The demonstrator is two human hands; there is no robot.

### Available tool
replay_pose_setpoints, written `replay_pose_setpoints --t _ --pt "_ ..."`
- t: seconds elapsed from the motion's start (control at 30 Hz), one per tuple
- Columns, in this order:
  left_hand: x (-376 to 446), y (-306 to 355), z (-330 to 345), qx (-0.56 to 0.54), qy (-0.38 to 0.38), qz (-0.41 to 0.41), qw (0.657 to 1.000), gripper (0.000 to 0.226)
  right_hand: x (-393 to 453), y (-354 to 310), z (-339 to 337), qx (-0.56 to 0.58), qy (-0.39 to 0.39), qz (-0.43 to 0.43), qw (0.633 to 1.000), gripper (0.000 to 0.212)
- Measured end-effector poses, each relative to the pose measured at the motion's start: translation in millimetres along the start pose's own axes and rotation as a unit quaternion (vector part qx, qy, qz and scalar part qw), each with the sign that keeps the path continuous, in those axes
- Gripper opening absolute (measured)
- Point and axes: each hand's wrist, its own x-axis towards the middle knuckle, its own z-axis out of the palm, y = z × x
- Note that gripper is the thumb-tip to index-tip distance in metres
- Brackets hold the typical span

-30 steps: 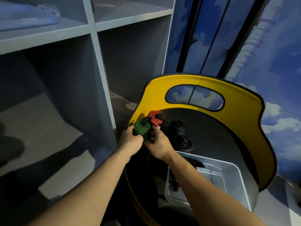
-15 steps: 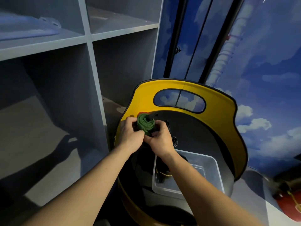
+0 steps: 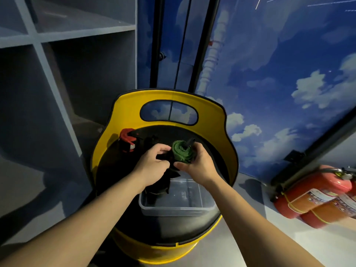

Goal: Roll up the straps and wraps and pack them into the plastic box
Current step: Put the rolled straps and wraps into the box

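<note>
A rolled green strap (image 3: 181, 153) with a black end sticking up is held above the black seat of a yellow chair (image 3: 229, 151). My right hand (image 3: 196, 166) grips the roll from the right and below. My left hand (image 3: 154, 164) pinches the dark loose part of the strap beside the roll. A red and black strap (image 3: 127, 139) lies at the seat's far left. The clear plastic box (image 3: 202, 207) stands on the seat's near side, below my hands, with dark straps in its left part.
Grey shelving (image 3: 48, 93) fills the left. A blue sky-painted wall (image 3: 269, 74) runs behind and to the right. Two red fire extinguishers (image 3: 316, 199) lie on the floor at the right.
Both hands have carried the green roll to the right, from the seat's far left toward its middle. The red strap is uncovered again. The camera has swung right, showing the extinguishers.
</note>
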Motion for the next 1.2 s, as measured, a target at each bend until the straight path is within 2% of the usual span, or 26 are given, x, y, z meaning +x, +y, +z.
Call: replay_pose_setpoints --t 0.17,0.27,0.47,0.67,0.9,1.03,1.2 --pt "11.4 -12.2 12.4 0.032 -0.047 -0.014 0.998 0.039 -5.8 24.2 -17.5 -0.095 -0.040 0.014 0.995 0.070" --pt "19.5 -20.7 18.1 0.093 -0.066 -0.001 0.993 0.043 -6.4 35.9 -21.3 -0.131 -0.062 0.021 0.989 0.070" --pt "28.2 -34.6 20.0 0.275 -0.107 0.051 0.954 0.054 1.3 54.9 -15.4 -0.199 -0.109 0.025 0.973 0.069" --pt "35.3 -52.1 14.0 0.328 -0.141 0.068 0.932 0.050 2.2 70.5 -3.4 -0.226 -0.154 0.001 0.962 0.068" --pt "38.8 -58.5 11.5 0.329 -0.142 0.087 0.929 0.050 5.5 72.6 4.5 -0.231 -0.167 -0.021 0.958 0.068" --pt "40.1 -59.0 5.3 0.320 -0.109 0.111 0.934 0.049 2.7 71.6 7.2 -0.222 -0.149 -0.026 0.963 0.066" --pt "41.5 -60.8 -5.3 0.377 -0.072 0.147 0.912 0.060 1.0 73.1 10.6 -0.214 -0.133 -0.039 0.967 0.066"
